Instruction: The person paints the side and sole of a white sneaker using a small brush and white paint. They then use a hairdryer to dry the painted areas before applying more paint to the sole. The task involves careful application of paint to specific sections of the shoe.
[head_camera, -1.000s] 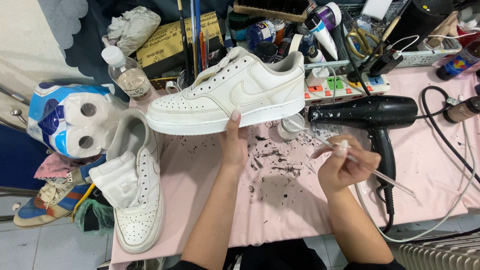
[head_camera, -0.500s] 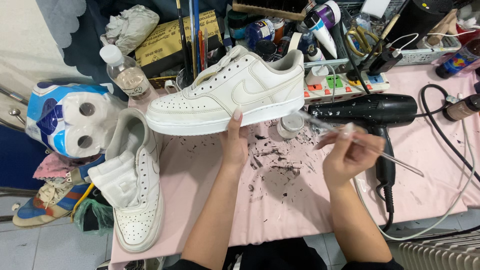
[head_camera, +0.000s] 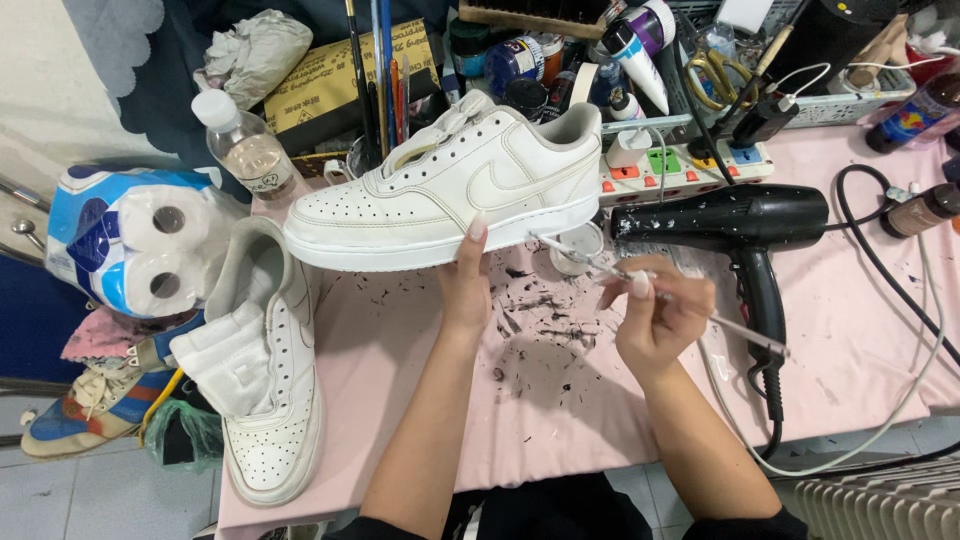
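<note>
Left hand (head_camera: 465, 290) fingers grasp the white sneaker (head_camera: 450, 190) from beneath, above the bench's far edge. Right hand (head_camera: 660, 315) fingers pinch a thin brush (head_camera: 600, 268), its tip now brought to the sole edge.

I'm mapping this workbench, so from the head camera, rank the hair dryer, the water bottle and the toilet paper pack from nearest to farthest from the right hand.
Measured from the right hand, which holds a thin brush:
1. Black hair dryer, just above and to the right of it on the pink table.
2. Clear water bottle, far to the left, behind the white sneaker's toe.
3. Toilet paper pack, at the table's left edge, farthest.
</note>
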